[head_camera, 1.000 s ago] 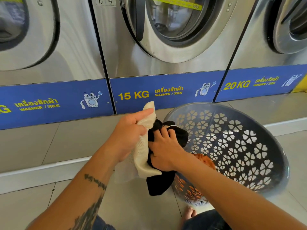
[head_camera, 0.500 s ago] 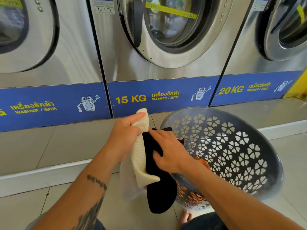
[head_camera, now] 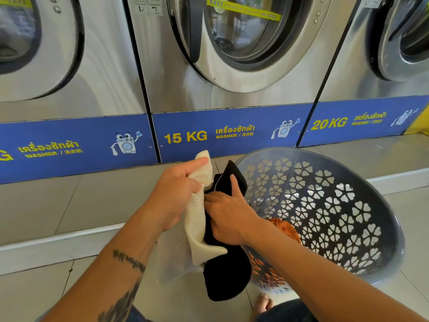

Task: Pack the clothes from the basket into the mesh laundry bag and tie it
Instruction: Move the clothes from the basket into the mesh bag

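The left hand (head_camera: 173,194) grips the cream mesh bag (head_camera: 193,219) by its rim, fingers closed. The right hand (head_camera: 228,214) clutches a black garment (head_camera: 226,273) at the bag's mouth; its lower end hangs outside. Just right, the tipped grey basket (head_camera: 362,228) holds orange cloth (head_camera: 284,228). Washers (head_camera: 232,54) stand behind.

Since a second ago the right hand (head_camera: 228,216) has shifted on the black cloth garment (head_camera: 226,270): the fingers (head_camera: 235,185) that were bunched into it now lie flatter against it beside the cream mesh laundry bag (head_camera: 195,219). A corner of the garment now stands up above the fingers, and more of it hangs below the hands
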The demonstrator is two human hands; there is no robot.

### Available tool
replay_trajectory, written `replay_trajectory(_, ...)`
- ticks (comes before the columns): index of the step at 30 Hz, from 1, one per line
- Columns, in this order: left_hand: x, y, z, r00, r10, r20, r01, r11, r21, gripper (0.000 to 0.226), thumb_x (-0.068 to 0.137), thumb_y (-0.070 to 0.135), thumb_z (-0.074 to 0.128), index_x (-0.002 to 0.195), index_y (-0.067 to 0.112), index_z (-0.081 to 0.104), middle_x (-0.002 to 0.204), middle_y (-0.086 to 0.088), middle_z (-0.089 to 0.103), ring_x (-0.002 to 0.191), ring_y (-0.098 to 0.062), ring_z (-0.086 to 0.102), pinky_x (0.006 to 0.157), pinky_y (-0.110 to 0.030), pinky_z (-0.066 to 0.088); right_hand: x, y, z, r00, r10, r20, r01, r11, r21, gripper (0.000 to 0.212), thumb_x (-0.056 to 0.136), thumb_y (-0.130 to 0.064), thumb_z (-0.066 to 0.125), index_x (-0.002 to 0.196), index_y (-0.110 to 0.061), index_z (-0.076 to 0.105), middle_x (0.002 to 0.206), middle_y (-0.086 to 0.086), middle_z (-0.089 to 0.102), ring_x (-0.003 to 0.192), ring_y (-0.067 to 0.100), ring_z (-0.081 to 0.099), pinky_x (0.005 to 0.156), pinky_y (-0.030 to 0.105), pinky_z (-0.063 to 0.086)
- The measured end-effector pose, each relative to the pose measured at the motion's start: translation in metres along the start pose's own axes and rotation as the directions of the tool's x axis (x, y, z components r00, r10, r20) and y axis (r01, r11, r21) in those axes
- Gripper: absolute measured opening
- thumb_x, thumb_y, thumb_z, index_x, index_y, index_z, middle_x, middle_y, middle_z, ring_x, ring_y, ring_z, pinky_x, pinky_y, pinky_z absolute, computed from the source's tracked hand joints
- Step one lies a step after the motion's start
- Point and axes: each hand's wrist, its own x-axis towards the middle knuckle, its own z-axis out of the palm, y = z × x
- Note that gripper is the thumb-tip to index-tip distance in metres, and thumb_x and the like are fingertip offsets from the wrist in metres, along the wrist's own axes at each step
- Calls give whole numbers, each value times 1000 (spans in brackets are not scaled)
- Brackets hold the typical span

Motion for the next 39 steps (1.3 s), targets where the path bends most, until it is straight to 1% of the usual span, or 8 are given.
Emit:
replay_trajectory(2,6,-2,-8,998,-10,-64,11,1000,23,65,81,-10,50,122,39,66,128,-3,60,107,-27,59,86,-39,49,0,2,-4,997,73,36,-75,994,76,53,83,-25,51,136,-20,56,137,-4,57,135,22,45,115,74,6)
replay_trajectory(6,8,-2,-15,995,-6,-103,10,999,43,64,83,-6,51,123,42,64,127,0,58,106,-25,59,94,-46,51,-7,24,-13,933,335,-130,-262,882,391,72,72,-43,67,139,-30,46,149,2,34,145,27,25,117,58,26)
replay_trajectory(8,6,-1,-10,997,9,-79,-4,998,57,64,86,-7,50,128,40,62,128,3,55,103,-17,56,92,-41,49,-12,35,-17,859,510,42,-450,714,536,93,69,-52,72,149,-32,29,157,9,22,148,33,19,118,57,27)
replay_trajectory(11,3,-1,-4,997,16,-80,-11,997,73,63,88,-7,49,132,37,59,127,2,52,99,-12,53,84,-35,46,-14,36,-11,791,563,238,-555,499,666,86,78,-45,75,150,-24,32,146,10,46,135,30,46,107,38,41)
replay_trajectory(20,0,-1,1,995,59,-75,-48,989,137,62,89,-4,49,137,34,55,124,6,51,93,-4,51,79,-29,42,-11,8,-7,896,422,-139,-287,787,546,29,77,-12,55,104,-16,65,106,2,66,102,27,59,83,45,53)
replay_trajectory(29,-3,2,-9,997,64,-42,-60,994,97,62,88,-7,49,132,35,59,128,4,55,103,-13,56,91,-37,49,-9,-7,-7,986,97,-136,-15,859,511,46,70,-2,41,106,-18,66,103,0,68,98,25,60,77,45,53)
replay_trajectory(33,-8,2,-7,998,44,44,-47,996,73,65,85,-12,45,128,33,63,124,5,60,101,-15,59,75,-29,47,-2,-12,-1,999,52,-6,-42,862,505,53,75,-4,43,123,-24,56,119,4,66,106,32,60,79,48,54)
replay_trajectory(39,-1,-3,-13,994,52,-91,-42,993,113,66,83,-11,44,125,34,65,129,2,59,107,-20,58,85,-32,50,-2,-12,3,995,79,62,-99,870,483,48,82,-7,45,128,-19,47,128,4,55,118,27,50,93,49,49)
